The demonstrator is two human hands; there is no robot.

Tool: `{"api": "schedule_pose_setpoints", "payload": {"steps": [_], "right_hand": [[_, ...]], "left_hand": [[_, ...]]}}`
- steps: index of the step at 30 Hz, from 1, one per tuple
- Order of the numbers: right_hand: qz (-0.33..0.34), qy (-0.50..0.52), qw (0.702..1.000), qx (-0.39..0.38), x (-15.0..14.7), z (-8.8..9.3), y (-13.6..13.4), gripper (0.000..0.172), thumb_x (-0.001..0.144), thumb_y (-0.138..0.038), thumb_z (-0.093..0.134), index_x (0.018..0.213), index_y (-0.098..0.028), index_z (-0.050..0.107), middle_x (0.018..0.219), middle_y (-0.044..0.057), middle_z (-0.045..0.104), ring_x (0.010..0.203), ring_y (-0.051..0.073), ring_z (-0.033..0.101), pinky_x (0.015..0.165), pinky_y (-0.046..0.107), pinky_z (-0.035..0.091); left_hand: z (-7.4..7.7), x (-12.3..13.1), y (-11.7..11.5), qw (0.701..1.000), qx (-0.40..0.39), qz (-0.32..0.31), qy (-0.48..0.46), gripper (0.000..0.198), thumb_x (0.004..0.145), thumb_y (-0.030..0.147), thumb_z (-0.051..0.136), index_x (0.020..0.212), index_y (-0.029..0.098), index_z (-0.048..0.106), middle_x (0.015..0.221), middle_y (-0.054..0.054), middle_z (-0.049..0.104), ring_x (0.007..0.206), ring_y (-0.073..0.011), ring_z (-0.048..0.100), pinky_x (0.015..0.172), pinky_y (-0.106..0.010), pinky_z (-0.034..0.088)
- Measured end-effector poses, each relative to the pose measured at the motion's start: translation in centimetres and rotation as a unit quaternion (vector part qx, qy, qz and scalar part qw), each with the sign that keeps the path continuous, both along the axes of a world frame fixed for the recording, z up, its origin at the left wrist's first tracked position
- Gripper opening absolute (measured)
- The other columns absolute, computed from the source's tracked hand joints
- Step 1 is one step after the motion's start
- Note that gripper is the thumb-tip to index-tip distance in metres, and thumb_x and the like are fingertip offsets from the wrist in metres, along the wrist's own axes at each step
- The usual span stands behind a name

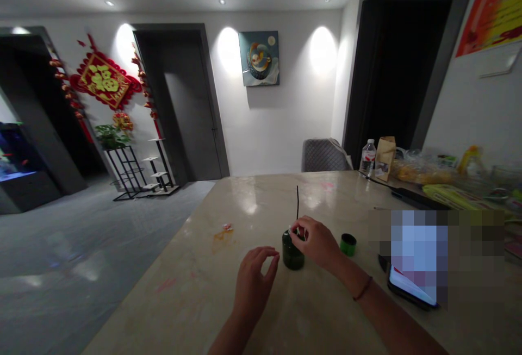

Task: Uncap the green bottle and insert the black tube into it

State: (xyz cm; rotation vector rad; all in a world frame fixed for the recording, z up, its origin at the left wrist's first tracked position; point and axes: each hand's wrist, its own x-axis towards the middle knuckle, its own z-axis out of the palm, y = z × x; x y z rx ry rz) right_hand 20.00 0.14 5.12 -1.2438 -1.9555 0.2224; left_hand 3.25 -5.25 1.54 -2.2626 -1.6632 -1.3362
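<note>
A small dark green bottle (292, 254) stands upright on the beige marble table (261, 300). My right hand (317, 242) is closed over the bottle's neck and pinches a thin black stick (297, 201) that rises straight up out of it. Just left of the bottle, my left hand (253, 283) hovers with its fingers curled and thumb near the fingertips, apart from the bottle and holding nothing I can see. To the right of my right hand sits a green cap (348, 244) on the table.
A phone (410, 288) lies at the right next to a blurred patch. A water bottle (367, 157), a paper bag (384, 158) and snack packets crowd the far right edge. An orange stain (222, 234) marks the tabletop. A grey chair (324, 155) stands behind.
</note>
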Motion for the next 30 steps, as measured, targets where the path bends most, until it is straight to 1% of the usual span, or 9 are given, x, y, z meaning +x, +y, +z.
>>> {"api": "schedule_pose_setpoints", "payload": {"steps": [5,9,14,18,30], "right_hand": [[-0.01,-0.026,1.0,-0.006,-0.04,-0.04,-0.12,0.013,0.076,-0.027,0.05,0.073,-0.02,0.061,0.069,0.0,0.058,0.057,0.01,0.05,0.053,0.022,0.032],[-0.012,-0.04,0.999,-0.004,0.02,0.11,-0.13,0.015,0.078,-0.028,0.05,0.072,-0.02,0.062,0.071,0.0,0.059,0.059,0.011,0.051,0.054,0.022,0.032],[-0.019,-0.049,0.999,0.003,-0.05,0.63,-0.28,0.011,0.076,-0.026,0.052,0.074,-0.02,0.062,0.069,-0.001,0.059,0.058,0.01,0.05,0.053,0.021,0.031],[-0.024,-0.059,0.998,0.007,-0.08,0.71,-0.21,0.009,0.075,-0.024,0.053,0.074,-0.02,0.061,0.068,-0.001,0.058,0.057,0.01,0.049,0.053,0.021,0.03],[-0.028,-0.068,0.997,-0.003,0.11,0.68,-0.11,0.012,0.078,-0.026,0.052,0.074,-0.02,0.061,0.07,-0.001,0.059,0.059,0.01,0.051,0.053,0.021,0.03]], "left_hand": [[-0.05,0.0,0.07,1.0,-0.007,0.002,0.002,0.016,0.08,0.029,0.049,0.079,0.022,0.063,0.083,-0.003,0.068,0.082,-0.0167,0.062,0.075,-0.033,0.05],[-0.15,-0.02,0.11,1.0,-0.004,0.003,0.0,0.015,0.08,0.029,0.05,0.079,0.022,0.063,0.083,-0.003,0.068,0.082,-0.0167,0.062,0.075,-0.033,0.05],[-0.26,-0.06,0.22,1.0,0.0,0.004,0.001,0.016,0.08,0.03,0.05,0.08,0.022,0.063,0.083,-0.003,0.068,0.082,-0.0167,0.062,0.075,-0.033,0.05],[-0.29,-0.1,0.3,1.0,0.003,-0.001,0.001,0.016,0.08,0.03,0.05,0.08,0.022,0.063,0.083,-0.003,0.068,0.081,-0.0166,0.062,0.075,-0.033,0.05],[-0.34,-0.14,0.36,1.0,0.002,-0.004,-0.005,0.017,0.08,0.032,0.049,0.079,0.022,0.063,0.083,-0.003,0.068,0.081,-0.0168,0.062,0.075,-0.033,0.05]]}}
